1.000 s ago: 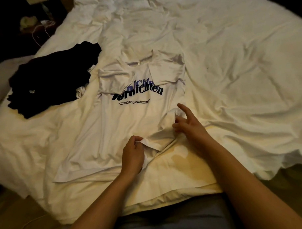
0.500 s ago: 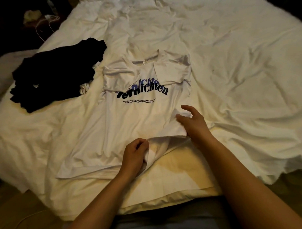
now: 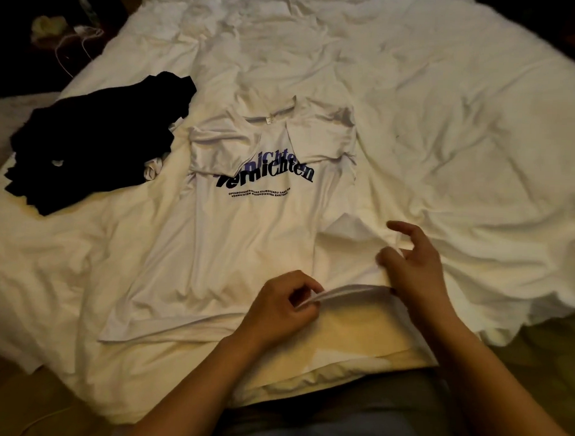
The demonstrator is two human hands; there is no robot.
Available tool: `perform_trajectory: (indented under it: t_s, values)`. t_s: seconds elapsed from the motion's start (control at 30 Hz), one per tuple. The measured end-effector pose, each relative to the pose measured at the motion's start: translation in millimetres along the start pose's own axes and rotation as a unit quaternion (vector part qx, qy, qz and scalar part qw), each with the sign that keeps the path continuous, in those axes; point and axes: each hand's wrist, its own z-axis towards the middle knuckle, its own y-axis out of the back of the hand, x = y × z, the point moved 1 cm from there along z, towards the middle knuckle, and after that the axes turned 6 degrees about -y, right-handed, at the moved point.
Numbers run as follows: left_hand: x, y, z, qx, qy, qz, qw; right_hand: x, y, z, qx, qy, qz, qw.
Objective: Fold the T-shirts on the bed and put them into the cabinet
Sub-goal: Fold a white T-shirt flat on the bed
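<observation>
The white printed cotton T-shirt (image 3: 246, 236) lies flat on the rumpled white bed (image 3: 446, 125), sleeves folded in. The left hand (image 3: 278, 307) pinches its hem; the right hand (image 3: 411, 264) nips the side edge, fingers (image 3: 397, 225) half spread. That loose right-hand hold could slip, so the side fold may land crooked.

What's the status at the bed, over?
Left hand pinches the white T-shirt's hem. Right hand pinches its side edge. Sleeves folded in, body unfolded. Black garment beside it, not in the way.

A white cable (image 3: 77, 44) and a pale bundle (image 3: 46, 26) lie on dark floor, far up-left of the grip.
</observation>
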Motion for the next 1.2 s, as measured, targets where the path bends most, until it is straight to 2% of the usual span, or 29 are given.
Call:
perform_trajectory:
  t_s: [0.07,0.13,0.2,0.33,0.5,0.6,0.7,0.8,0.87,1.0,1.13,1.2]
  values:
    - [-11,-9,0,0.094,-0.047,0.042,0.994,-4,17,-4,0.008,-0.018,-0.085,0.996]
    - [-13,-17,0,0.180,-0.040,0.085,0.979,-7,29,-3,0.052,-0.053,-0.168,0.983]
    - [-11,-24,2,0.215,-0.045,0.116,0.969,-6,32,3,0.070,-0.074,-0.160,0.982]
    - [-17,-35,12,0.172,-0.122,0.139,0.967,-4,13,42,0.017,-0.003,-0.200,0.980]
    - [-29,-62,24,0.145,-0.207,0.193,0.948,9,-22,94,0.047,-0.069,-0.230,0.970]
    - [-35,-77,29,0.144,-0.207,0.211,0.944,26,-34,112,0.069,-0.068,-0.250,0.964]
    - [-46,-91,33,0.137,-0.196,0.223,0.945,35,-38,125,0.122,-0.084,-0.253,0.956]
    - [-47,-97,39,0.114,-0.196,0.190,0.955,36,-31,133,0.162,-0.148,-0.138,0.966]
    - [-45,-96,39,0.119,-0.208,0.144,0.960,36,-22,139,0.140,-0.173,-0.057,0.973]
    - [-45,-93,33,0.141,-0.222,0.072,0.962,30,-7,153,0.094,-0.157,-0.021,0.983]
    - [-41,-95,33,0.115,-0.217,0.052,0.968,26,-3,157,0.135,-0.157,-0.059,0.977]
    - [-43,-97,34,0.107,-0.219,0.050,0.969,28,-3,156,0.118,-0.134,-0.068,0.982]
